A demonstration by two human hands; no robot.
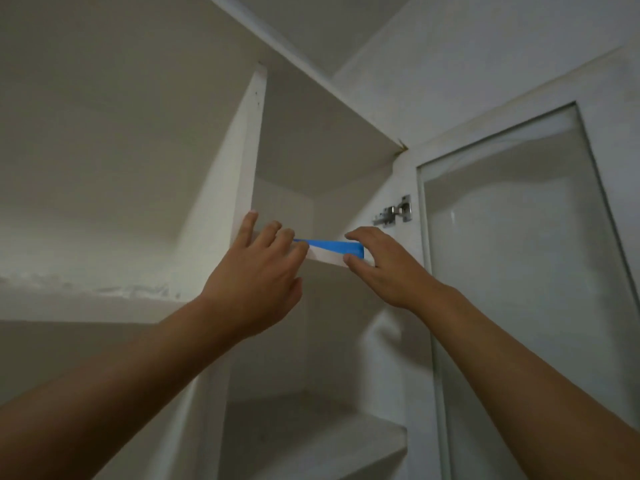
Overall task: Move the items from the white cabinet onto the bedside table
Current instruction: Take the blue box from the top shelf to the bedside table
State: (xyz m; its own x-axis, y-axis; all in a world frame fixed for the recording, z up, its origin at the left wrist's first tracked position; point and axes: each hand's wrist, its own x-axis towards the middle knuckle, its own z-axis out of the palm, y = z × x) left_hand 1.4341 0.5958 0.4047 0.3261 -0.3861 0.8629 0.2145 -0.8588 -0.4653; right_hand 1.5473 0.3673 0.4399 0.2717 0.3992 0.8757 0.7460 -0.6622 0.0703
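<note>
Cardboard, by the look of it: a flat blue-and-white box (334, 251) is seen from below on the upper shelf of the white cabinet (322, 133), its front edge at the shelf's lip, just above the frame's centre. The right hand (384, 265) is clamped on the box's end at 3 o'clock, fingers over the top and thumb beneath. The left hand (258, 275) is set at the 9 o'clock end, fingers loosely spread; whether they are pressed on the box or curled round it cannot be told. The cabinet's glass door (519, 271) is swung open at 3 o'clock, beside its metal hinge (393, 212). The box is judged light and fairly stiff, though crushable if squeezed; it is best taken by both short ends and drawn out level.
</note>
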